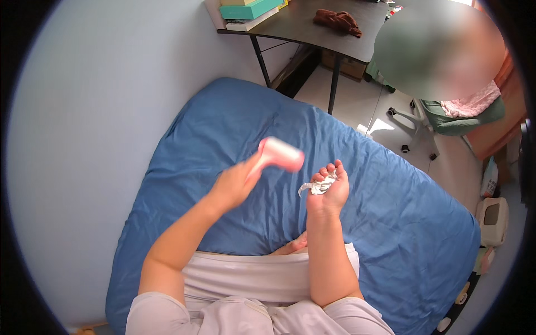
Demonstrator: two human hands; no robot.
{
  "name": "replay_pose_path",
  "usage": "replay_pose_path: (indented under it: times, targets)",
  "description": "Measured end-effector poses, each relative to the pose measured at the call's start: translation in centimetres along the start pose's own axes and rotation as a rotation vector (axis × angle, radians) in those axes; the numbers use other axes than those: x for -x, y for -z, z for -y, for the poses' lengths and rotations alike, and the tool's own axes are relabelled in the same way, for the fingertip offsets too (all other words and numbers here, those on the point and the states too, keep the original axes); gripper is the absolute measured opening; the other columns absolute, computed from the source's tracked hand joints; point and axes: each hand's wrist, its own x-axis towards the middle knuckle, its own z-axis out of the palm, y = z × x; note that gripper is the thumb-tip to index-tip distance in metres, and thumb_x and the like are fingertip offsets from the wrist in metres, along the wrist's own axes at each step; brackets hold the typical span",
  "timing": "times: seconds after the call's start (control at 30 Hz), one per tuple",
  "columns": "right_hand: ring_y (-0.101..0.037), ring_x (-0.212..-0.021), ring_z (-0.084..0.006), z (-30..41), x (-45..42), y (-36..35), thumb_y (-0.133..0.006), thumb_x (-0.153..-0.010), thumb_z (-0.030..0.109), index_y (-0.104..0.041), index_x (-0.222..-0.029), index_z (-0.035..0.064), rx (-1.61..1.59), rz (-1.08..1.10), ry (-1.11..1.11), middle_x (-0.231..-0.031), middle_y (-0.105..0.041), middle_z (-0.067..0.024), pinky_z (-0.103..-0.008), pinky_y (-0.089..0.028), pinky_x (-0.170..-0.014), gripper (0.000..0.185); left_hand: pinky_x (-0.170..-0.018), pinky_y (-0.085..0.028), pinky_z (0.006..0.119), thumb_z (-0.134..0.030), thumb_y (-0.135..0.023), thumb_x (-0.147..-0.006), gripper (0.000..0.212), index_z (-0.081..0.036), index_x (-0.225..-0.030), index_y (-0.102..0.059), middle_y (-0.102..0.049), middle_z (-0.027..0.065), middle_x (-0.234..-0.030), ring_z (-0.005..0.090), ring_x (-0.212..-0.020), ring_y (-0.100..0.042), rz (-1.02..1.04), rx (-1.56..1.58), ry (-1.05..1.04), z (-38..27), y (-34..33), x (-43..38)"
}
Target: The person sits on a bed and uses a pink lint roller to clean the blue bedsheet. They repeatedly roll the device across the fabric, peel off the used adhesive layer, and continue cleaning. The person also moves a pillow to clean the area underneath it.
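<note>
My left hand (235, 184) grips the handle of a pink and white object (281, 154), blurred, shaped like a small lint roller or hair dryer. Its wide head points right, above the blue bed sheet (251, 113). To its right, my right hand (330, 188) is turned palm up with the fingers curled round a crumpled white tissue or wrapper (322, 185), one end of which sticks out to the left. A gap separates the pink head from the right hand. Both forearms reach out over my lap, where a light garment lies and part of a foot shows.
Beyond the bed stands a dark desk (293, 21) with boxes (251, 9) and a brown cloth (337, 21). A wheeled green chair (465, 119) with a pink cloth (471, 102) is at the upper right. The wall (92, 146) borders the bed at left.
</note>
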Motion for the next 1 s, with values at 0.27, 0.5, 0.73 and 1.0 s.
replay_pose_path:
  times: [0.27, 0.5, 0.73, 1.0]
  targets:
    - [-0.045, -0.061, -0.0118, -1.9, 3.0, 1.0, -0.049, -0.095, 0.015, -0.048, -0.104, 0.0067, 0.014, 0.103, -0.155, -0.078, -0.048, -0.0022, -0.0228, -0.040, -0.047, 0.013, -0.064, -0.051, 0.050, -0.024, -0.056, -0.088, 0.058, -0.013, -0.141, -0.035, -0.060, 0.0192, -0.089, 0.0416, -0.073, -0.063, 0.315, -0.342, 0.178, -2.1, -4.1, 5.1]
    - [-0.044, -0.060, -0.0113, 0.3, 1.7, 0.5, -0.046, -0.096, 0.016, -0.047, -0.103, 0.0078, -0.094, 0.094, -0.226, -0.077, -0.048, -0.0012, -0.0223, -0.039, -0.047, 0.011, -0.070, -0.052, 0.050, -0.028, -0.051, -0.091, 0.050, -0.015, -0.137, -0.036, -0.062, 0.0205, -0.096, 0.0414, -0.080, -0.064, 0.143, -0.337, 0.099, -3.1, -10.9, -9.9]
    - [-0.043, -0.060, -0.0122, 0.6, 0.8, 0.6, -0.049, -0.095, 0.015, -0.047, -0.105, 0.0078, -0.091, 0.165, -0.230, -0.077, -0.048, -0.0021, -0.0232, -0.039, -0.046, 0.012, -0.079, -0.050, 0.049, -0.030, -0.051, -0.092, 0.042, -0.014, -0.130, -0.043, -0.065, 0.0197, -0.101, 0.0386, -0.092, -0.064, 0.143, -0.326, 0.163, -4.9, -13.7, -20.0]
    - [-0.043, -0.061, -0.0124, 1.5, 1.4, 0.5, -0.047, -0.097, 0.016, -0.049, -0.103, 0.0077, -0.179, 0.244, -0.171, -0.078, -0.047, -0.0028, -0.0237, -0.038, -0.048, 0.011, -0.084, -0.048, 0.036, -0.024, -0.053, -0.093, 0.045, -0.010, -0.135, -0.047, -0.063, 0.0212, -0.112, 0.0370, -0.102, -0.061, 0.048, 0.099, 0.024, -5.0, -4.5, -8.8]
